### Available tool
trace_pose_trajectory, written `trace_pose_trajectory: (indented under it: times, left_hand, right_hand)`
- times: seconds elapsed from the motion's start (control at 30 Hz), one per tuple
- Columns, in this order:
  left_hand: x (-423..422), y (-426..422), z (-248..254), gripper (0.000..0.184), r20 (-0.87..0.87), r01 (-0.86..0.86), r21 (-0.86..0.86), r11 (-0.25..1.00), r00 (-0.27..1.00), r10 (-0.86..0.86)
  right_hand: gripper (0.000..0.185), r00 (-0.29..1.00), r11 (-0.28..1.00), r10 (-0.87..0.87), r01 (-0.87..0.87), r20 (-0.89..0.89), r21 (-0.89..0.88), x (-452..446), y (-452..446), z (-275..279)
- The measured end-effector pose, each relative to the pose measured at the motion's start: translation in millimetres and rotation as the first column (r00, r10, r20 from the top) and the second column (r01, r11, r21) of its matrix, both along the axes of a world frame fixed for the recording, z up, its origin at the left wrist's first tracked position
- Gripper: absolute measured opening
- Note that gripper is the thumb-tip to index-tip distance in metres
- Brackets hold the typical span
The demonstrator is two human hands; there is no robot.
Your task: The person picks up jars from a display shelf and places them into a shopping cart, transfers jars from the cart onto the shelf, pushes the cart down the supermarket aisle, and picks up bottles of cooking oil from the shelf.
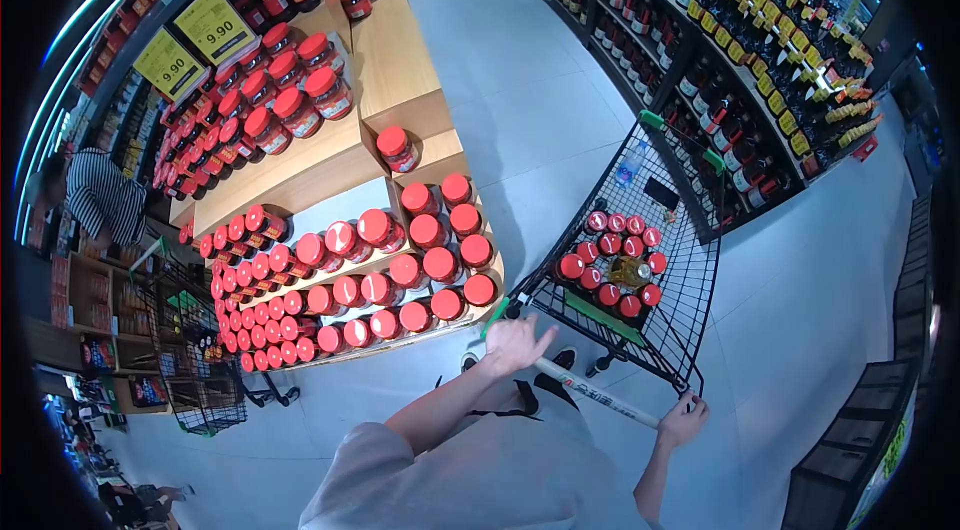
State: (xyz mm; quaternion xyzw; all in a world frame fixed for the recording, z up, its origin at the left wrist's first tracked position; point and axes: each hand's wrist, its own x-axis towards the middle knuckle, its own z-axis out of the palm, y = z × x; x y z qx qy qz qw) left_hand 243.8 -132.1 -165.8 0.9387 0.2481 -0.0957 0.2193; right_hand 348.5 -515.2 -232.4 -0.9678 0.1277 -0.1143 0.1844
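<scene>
Curling round the right end of the white handle (pixel 600 398), the right hand's (pixel 684 420) fingers are nearly closed on it, probably to steady the cart (pixel 690 332). The left hand (pixel 512 345) lies at the handle's left end, its fingers loosely spread; whether its palm bears on the bar I cannot tell. Just beyond, red-lidded jars (pixel 572 267) crowd the basket's near end around a golden bottle (pixel 628 272), perhaps packed close so they prop one another up; their lids hide most of the glass. A clear bottle (pixel 628 170) lies near the basket's far edge, its label unreadable. To the left, more jars (pixel 380 230) fill a stepped wooden stand (pixel 400 60), apparently tiered so each row shows, with one jar (pixel 398 150) alone at its right edge. Farther off, dark bottles on shelves (pixel 690 100) blur together, and a person in stripes (pixel 105 195) is partly hidden behind the stand.
</scene>
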Motion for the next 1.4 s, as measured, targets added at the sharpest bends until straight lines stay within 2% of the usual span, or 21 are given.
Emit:
trace_pose_trajectory:
  times: [0.13, 0.17, 0.27, 0.4, 0.43, 0.53, 0.67, 0.73, 0.87, 0.97, 1.1, 1.13, 1.33, 1.4]
  left_hand:
    - [19, -8, 9, 0.062, 0.025, -0.071, 0.049, 0.996, 0.997, 0.07]
    - [26, -9, 13, 0.06, -0.072, -0.104, 0.039, 0.994, 0.992, 0.107]
    - [40, -13, 15, 0.057, -0.072, -0.169, 0.067, 0.983, 0.982, 0.174]
    - [66, -10, 5, 0.049, -0.014, -0.269, 0.068, 0.961, 0.963, 0.27]
    - [58, -15, 3, 0.049, 0.061, -0.258, 0.091, 0.962, 0.965, 0.254]
    - [82, -7, -2, 0.04, -0.03, -0.303, 0.112, 0.946, 0.951, 0.308]
    - [96, -8, 12, 0.051, -0.017, -0.363, 0.133, 0.922, 0.93, 0.368]
    - [109, -1, 12, 0.064, 0.0, -0.375, 0.116, 0.92, 0.926, 0.377]
    - [130, 14, 0, 0.07, 0.072, -0.425, 0.121, 0.897, 0.905, 0.419]
    - [140, 21, 14, 0.074, -0.006, -0.386, 0.131, 0.913, 0.921, 0.39]
    - [162, 34, 15, 0.072, 0.029, -0.464, 0.093, 0.881, 0.886, 0.463]
    - [165, 37, 28, 0.072, 0.016, -0.439, 0.144, 0.887, 0.897, 0.442]
    - [193, 66, 20, 0.068, 0.049, -0.479, 0.069, 0.875, 0.878, 0.477]
    - [205, 78, 21, 0.068, 0.054, -0.497, 0.027, 0.867, 0.867, 0.495]
  right_hand:
    - [0.038, 0.988, 0.988, 0.138, -0.132, 0.073, -0.08, 37, -1, 12]
    - [0.037, 0.983, 0.983, 0.166, -0.158, 0.077, -0.094, 46, 1, 18]
    - [0.034, 0.975, 0.973, 0.21, -0.201, 0.071, -0.116, 71, 10, 28]
    - [0.028, 0.953, 0.95, 0.302, -0.298, 0.025, -0.096, 120, 21, 22]
    - [0.028, 0.954, 0.949, 0.3, -0.296, 0.021, -0.105, 112, 14, 29]
    - [0.025, 0.934, 0.932, 0.356, -0.351, 0.038, -0.095, 155, 31, 20]
    - [0.024, 0.914, 0.917, 0.395, -0.388, 0.091, -0.09, 179, 38, 32]
    - [0.024, 0.911, 0.916, 0.4, -0.393, 0.104, -0.081, 204, 50, 24]
    - [0.021, 0.892, 0.9, 0.435, -0.428, 0.123, -0.08, 244, 76, 24]
    - [0.021, 0.885, 0.891, 0.453, -0.446, 0.107, -0.084, 260, 86, 35]
    - [0.022, 0.879, 0.883, 0.47, -0.467, 0.084, -0.051, 298, 110, 33]
    - [0.022, 0.874, 0.878, 0.479, -0.476, 0.078, -0.057, 305, 116, 46]
    - [0.021, 0.835, 0.836, 0.547, -0.541, 0.057, -0.09, 356, 157, 28]
    - [0.021, 0.834, 0.828, 0.552, -0.547, 0.014, -0.12, 376, 169, 43]
